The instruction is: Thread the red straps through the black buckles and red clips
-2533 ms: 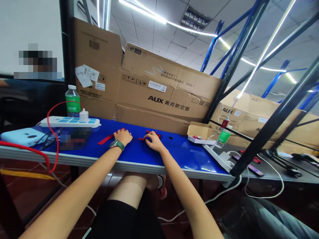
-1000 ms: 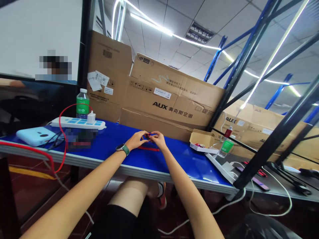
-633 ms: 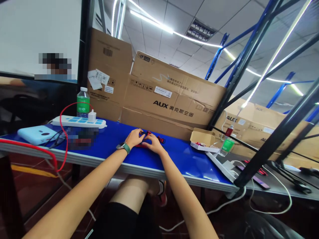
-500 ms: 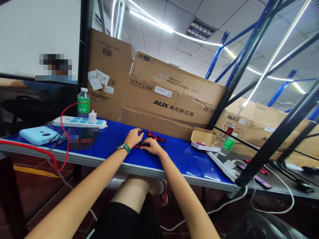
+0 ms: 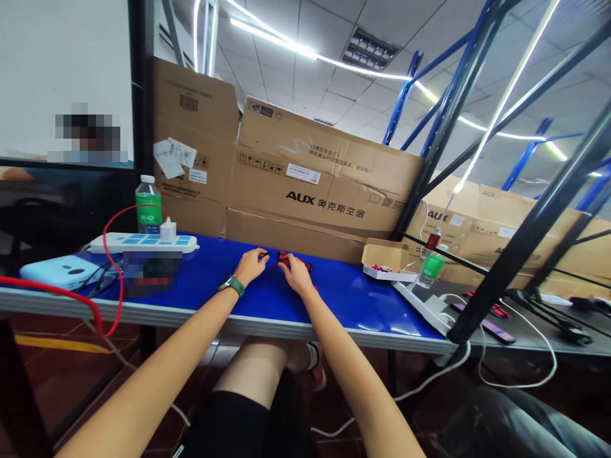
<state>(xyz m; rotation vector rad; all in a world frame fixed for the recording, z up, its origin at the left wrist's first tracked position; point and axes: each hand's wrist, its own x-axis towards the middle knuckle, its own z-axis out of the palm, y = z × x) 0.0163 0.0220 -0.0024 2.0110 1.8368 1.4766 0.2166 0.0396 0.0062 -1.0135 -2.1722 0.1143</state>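
Observation:
My left hand [image 5: 251, 267], with a green-banded watch at its wrist, is closed in a pinch over the blue tabletop [image 5: 356, 302]. A small black piece [image 5: 265, 254] shows at its fingertips, too small to name. To its right, my right hand [image 5: 296, 276] has its fingers curled down onto a red-and-black strap-like piece [image 5: 283, 257]. Part of that piece is hidden beneath the fingers, and more red and black shows just beyond the knuckles.
A power strip [image 5: 109, 242], green-labelled bottle [image 5: 149, 207] and light-blue power bank [image 5: 52, 273] stand left, with a red cable [image 5: 120, 280]. Cardboard boxes [image 5: 267, 191] line the back. An open small box [image 5: 386, 270] sits right, near a rack post [image 5: 506, 261]. Someone sits far left.
My right hand has moved from beside my left hand up and right onto the red-and-black piece. My left hand stays pinched around the small black piece. The view has shifted slightly.

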